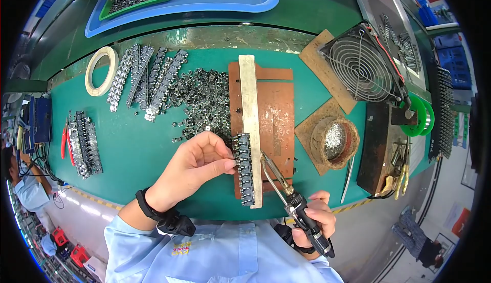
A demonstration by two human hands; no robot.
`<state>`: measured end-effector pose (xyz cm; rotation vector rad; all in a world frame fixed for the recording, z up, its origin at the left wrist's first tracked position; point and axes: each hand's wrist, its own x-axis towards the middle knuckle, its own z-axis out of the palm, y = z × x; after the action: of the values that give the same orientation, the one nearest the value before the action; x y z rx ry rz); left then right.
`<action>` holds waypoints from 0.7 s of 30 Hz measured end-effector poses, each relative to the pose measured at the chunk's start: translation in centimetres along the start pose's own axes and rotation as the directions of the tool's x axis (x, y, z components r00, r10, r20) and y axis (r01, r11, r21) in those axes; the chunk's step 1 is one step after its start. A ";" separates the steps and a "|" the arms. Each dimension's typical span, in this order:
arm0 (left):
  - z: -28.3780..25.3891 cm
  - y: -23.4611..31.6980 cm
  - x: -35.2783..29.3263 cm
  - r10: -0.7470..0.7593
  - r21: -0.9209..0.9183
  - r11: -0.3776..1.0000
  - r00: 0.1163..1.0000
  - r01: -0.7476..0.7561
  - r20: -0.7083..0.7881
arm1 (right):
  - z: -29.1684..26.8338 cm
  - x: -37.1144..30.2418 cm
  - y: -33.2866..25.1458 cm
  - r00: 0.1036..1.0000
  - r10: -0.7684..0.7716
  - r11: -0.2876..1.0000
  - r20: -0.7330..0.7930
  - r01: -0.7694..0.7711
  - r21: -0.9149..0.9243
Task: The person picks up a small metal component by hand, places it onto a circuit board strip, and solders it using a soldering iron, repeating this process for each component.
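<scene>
Right hand: fingers wrapped round a soldering iron, tip just beside the pale bar
Left hand: thumb and forefinger nearly meeting at the component strip; cannot tell whether they pinch anything
Component strip: along the bar's left edge, over the brown board
Green table: metal parts heaped beyond the left hand; fan at right

Bright, even white light fills the scene; shadows are faint and soft on the green mat. Glare leaves 3 pale streaks on the floor at lower left. The soldering iron looks sharp; straight edges bow toward the rim, where 4 corners are black.
</scene>
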<state>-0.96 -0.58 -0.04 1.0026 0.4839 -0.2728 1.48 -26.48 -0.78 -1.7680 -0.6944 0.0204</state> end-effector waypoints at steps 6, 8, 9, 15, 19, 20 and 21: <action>0.1 0.1 -0.1 -0.017 0.014 1.000 1.000 0.017 0.014 | -0.4 0.7 -0.5 0.997 -0.046 0.998 0.056 0.044 0.036; 0.1 0.1 -0.1 -0.028 0.021 0.999 0.999 0.027 0.017 | -0.4 0.8 -0.5 0.995 -0.051 0.998 0.082 0.048 0.039; 0.1 0.1 -0.1 -0.026 0.020 0.999 1.000 0.026 0.015 | -0.4 0.8 -0.5 0.994 -0.052 0.998 0.095 0.049 0.039; 0.0 0.1 0.1 -0.032 0.013 0.999 0.999 0.032 0.000 | 0.4 1.2 -0.4 0.991 -0.059 0.998 0.116 0.061 -0.011; 0.0 0.1 0.1 -0.034 0.029 0.999 0.999 0.034 0.002 | 0.5 1.2 -0.2 0.991 -0.057 0.998 0.119 0.058 -0.011; 0.0 0.2 0.1 -0.034 0.029 0.999 0.999 0.034 0.001 | 0.5 1.2 -0.2 0.991 -0.057 0.998 0.120 0.059 -0.010; 0.0 0.2 0.1 -0.036 0.029 0.999 0.999 0.036 0.002 | 0.6 1.2 -0.2 0.991 -0.060 0.998 0.118 0.062 -0.010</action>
<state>-0.80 -0.48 0.04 1.0228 0.4973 -0.3143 2.22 -25.37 -0.40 -1.7681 -0.8353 0.0793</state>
